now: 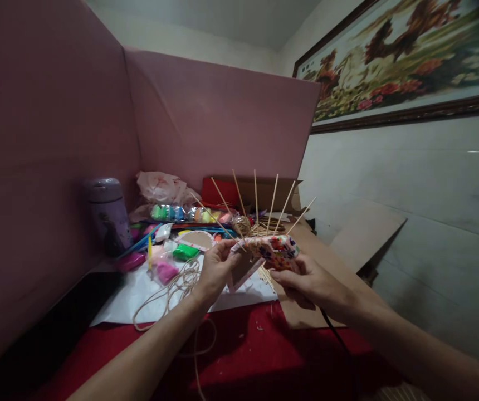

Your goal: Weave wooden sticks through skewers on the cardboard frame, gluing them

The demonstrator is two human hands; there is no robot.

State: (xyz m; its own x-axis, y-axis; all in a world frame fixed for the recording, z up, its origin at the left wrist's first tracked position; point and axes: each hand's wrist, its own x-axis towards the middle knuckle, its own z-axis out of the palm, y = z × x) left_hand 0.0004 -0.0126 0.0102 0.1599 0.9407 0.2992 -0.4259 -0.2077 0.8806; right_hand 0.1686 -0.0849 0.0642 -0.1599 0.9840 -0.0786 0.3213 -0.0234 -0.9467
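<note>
My left hand (218, 267) is closed on the left edge of a cardboard piece (242, 270) with pale patterned trim. Several thin wooden sticks (255, 195) fan upward from its top edge. At the right, my right hand (302, 278) is closed round a floral-patterned thing (279, 250) that overlaps the piece; where one ends and the other begins is hard to make out. A black cord (333, 328) runs down from beneath my right hand. Left of my hands, a loose length of twine (172, 295) trails over the white paper and down the red cloth.
Packets of coloured clay (185, 253), a trimmed cardboard half-circle (195, 240) and a purple flask (108, 217) stand or lie at the left. More sticks (267, 278) lie under my hands. Brown cardboard (318, 301) is on the right; pink panels (223, 117) rise behind.
</note>
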